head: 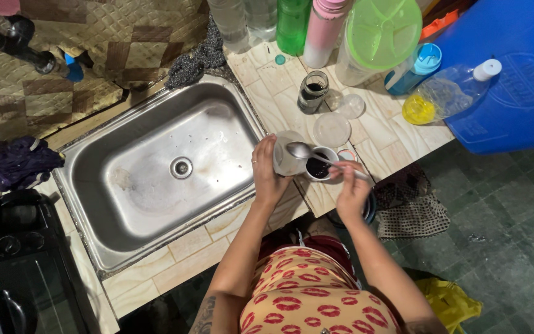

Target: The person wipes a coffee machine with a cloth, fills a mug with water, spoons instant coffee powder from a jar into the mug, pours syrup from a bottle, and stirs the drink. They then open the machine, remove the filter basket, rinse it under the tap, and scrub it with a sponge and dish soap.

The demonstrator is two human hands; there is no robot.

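Observation:
My left hand [267, 173] grips a clear plastic jar [288, 154] tilted on the counter beside the sink. My right hand [352, 185] holds a metal spoon [307, 152] by its handle, with the bowl of the spoon at the jar's mouth. Directly under the spoon stands a small white cup [320, 164] filled with dark liquid. A round clear lid [332, 129] lies on the tiled counter [279, 80] just behind the cup.
A steel sink [168, 167] lies to the left, with steel scouring pads [196, 60] at its far corner. Behind stand a glass jar of dark liquid [312, 91], bottles, a green-lidded pitcher [375, 37] and a blue water container [514, 74]. A black stove [13, 260] is at the lower left.

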